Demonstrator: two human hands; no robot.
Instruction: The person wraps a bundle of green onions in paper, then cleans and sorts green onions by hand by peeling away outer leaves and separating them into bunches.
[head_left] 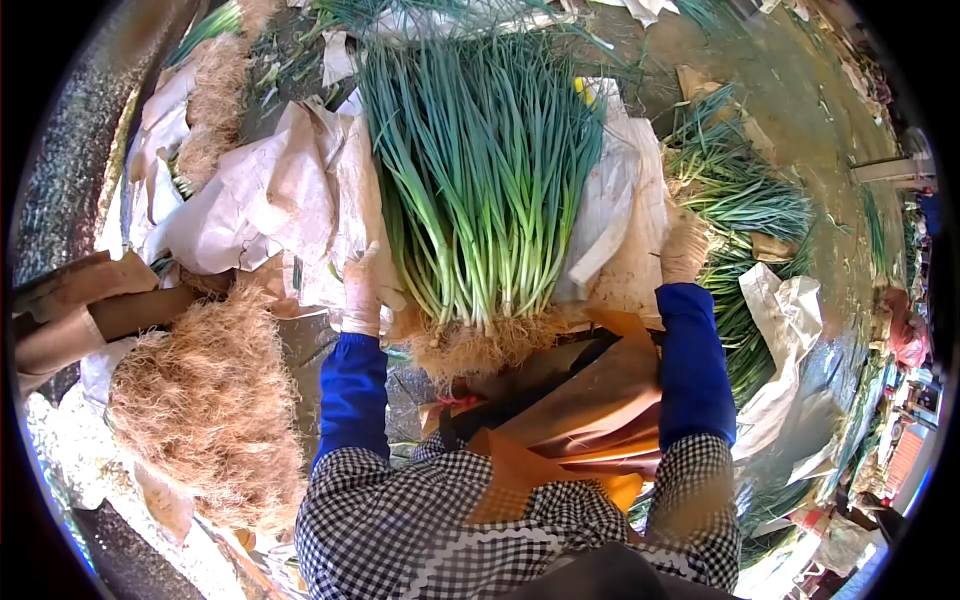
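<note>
Onions [485,190] lie in a wide bunch straight in front of the person, roots [485,348] toward the body, leaf tips pointing away; white stems nr end, dark green far end. All places below are rel. to the onions.

L hand [361,290] is just left of the stems, touching the L sheet [265,185], a crumpled pale wrap running along the onions' left side. Fingers are mostly hidden, so can't tell if they pinch it or just press on it. R hand [684,248] is to the right, apart from the stems, at the outer edge of the R sheet [625,205], which lies btwn it & the onions. Fingers look bent, but can't tell how firm the grip is. The two hands are well apart, w/ the onions btwn them. Can't tell if both sheets are one pc.

Small yellow bit [584,90] by the leaves, far right corner. Left & nearer than the onions: big root pile [210,400], brown & shaggy. Right, past the R hand: loose greens [745,195], w/ a white wrap [782,310] nr them. Nr side, below the roots: orange-brown apron [600,390], blue sleeves [352,390], checked top [370,500]. Wet floor [800,75] far right.
</note>
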